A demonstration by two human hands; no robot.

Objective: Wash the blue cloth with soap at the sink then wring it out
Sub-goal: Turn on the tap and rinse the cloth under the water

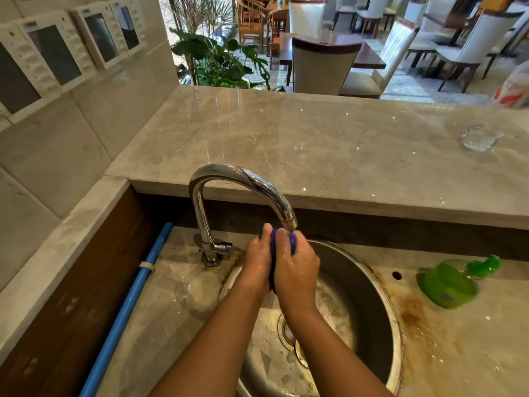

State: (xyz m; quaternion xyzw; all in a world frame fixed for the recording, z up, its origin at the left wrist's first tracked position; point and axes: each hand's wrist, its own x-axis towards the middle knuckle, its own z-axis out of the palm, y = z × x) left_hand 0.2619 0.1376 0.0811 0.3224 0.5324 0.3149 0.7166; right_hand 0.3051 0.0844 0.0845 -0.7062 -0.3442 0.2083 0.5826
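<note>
The blue cloth (274, 247) is bunched up between my two hands, just under the spout of the chrome faucet (243, 179). My left hand (257, 260) grips it from the left and my right hand (297, 263), wet and shiny, grips it from the right. Only a narrow strip of cloth shows between the palms. Both hands are held over the round steel sink (380, 308). A green soap bottle (452, 279) lies on its side on the counter to the right of the sink.
A blue pipe (128, 305) runs along the wet counter left of the sink. A raised marble ledge (315, 144) behind the faucet carries a clear glass (478, 137) at the right. Tiled wall with white panels at left; plants and dining chairs beyond.
</note>
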